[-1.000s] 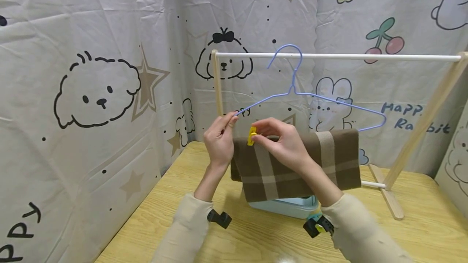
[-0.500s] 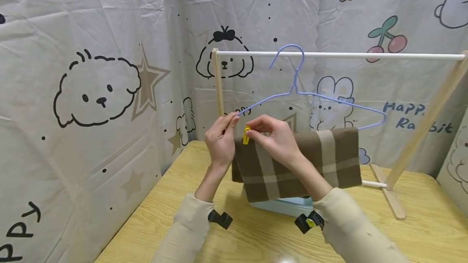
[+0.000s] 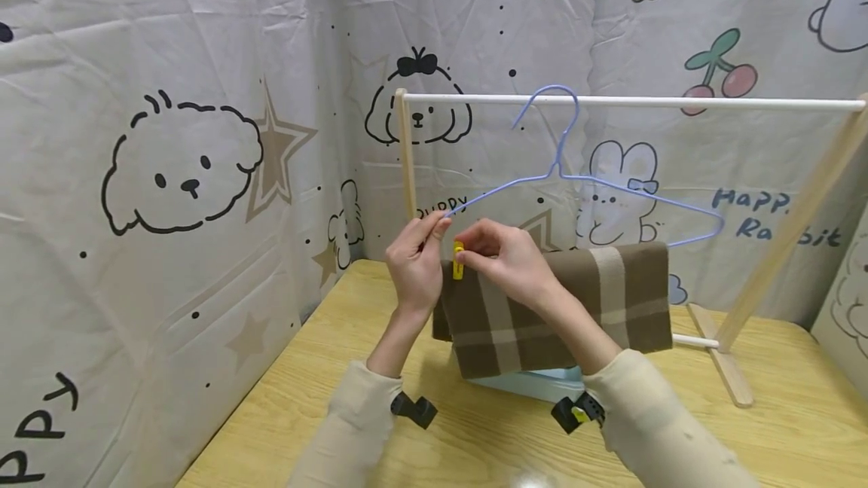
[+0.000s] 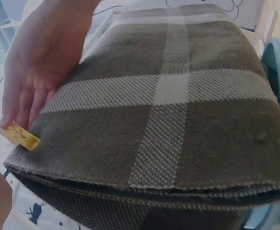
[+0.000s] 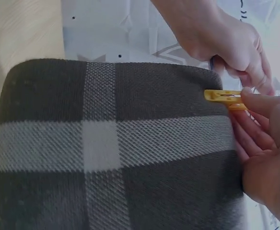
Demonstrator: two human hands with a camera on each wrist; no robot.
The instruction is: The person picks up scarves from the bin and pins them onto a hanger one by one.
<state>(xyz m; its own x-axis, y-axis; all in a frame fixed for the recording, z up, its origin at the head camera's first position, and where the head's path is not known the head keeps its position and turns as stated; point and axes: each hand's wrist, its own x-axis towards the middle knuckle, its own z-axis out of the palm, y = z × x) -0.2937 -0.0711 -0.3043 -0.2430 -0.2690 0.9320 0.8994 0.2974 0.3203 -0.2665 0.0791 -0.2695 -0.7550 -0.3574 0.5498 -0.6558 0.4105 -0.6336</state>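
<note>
My left hand grips the left end of a blue wire hanger, whose hook overlaps the rack's rail in the head view. A brown checked scarf, folded over, hangs from the hanger's lower bar. Thumb and fingers of my right hand pinch a yellow clothespin near the scarf's top left corner. In the right wrist view, the clothespin overlaps the scarf's upper edge, its tail between thumb and fingers. The left wrist view has the clothespin beside the scarf's folded edge.
Behind the scarf stands a rack with a white rail and wooden legs. Beneath the scarf, a light blue tub sits on the wooden table. Printed cloth hangs around the back and left.
My right hand has brought the clothespin left to the scarf's corner; it now stands nearly upright there. Hanger and scarf have shifted slightly right, while the left hand keeps its grip.
</note>
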